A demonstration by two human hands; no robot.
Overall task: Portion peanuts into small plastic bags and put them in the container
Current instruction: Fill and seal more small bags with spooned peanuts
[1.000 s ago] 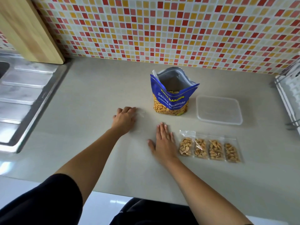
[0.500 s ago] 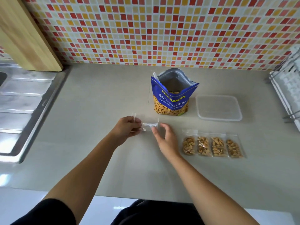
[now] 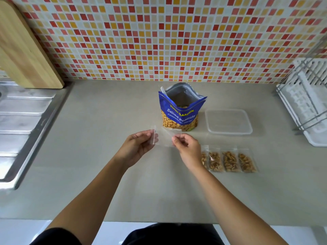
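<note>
A: Where's the empty bag (image 3: 167,137)?

B: Held above the surface's middle, before the peanut pouch (image 3: 179,110). The left hand (image 3: 139,147) pinches its left edge, the right hand (image 3: 187,147) its right, fingers closed on the film.

A: How will it handle?

B: Probably feather-light, limp, slippery; grip the mouth strip. 4 filled bags (image 3: 230,161) lie near the closed container (image 3: 229,123).
</note>
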